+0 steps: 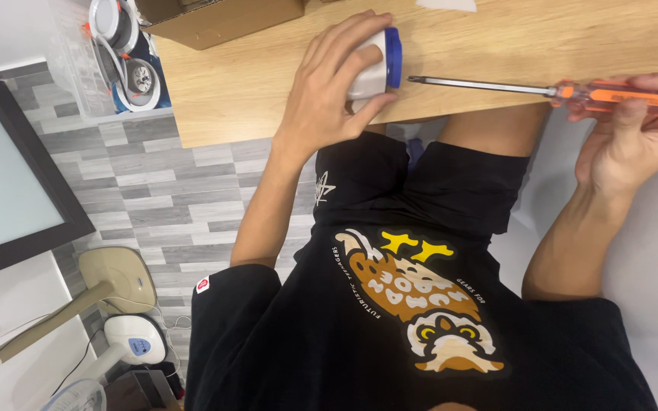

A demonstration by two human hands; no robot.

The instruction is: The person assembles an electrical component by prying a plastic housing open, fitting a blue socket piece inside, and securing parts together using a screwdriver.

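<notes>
We see the left hand (327,84) clasped over a small round white device with a blue rim (378,62), pinning it on its side at the near edge of the light wooden table (253,84). The right hand (634,137) grips the orange handle of a screwdriver (542,90), whose long steel shaft lies level, tip just beside the blue rim, not touching.

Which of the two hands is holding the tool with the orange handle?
The right hand holds the orange-handled screwdriver, its shaft pointing toward the left hand, which instead grips a white and blue round object on the wooden table.
</notes>
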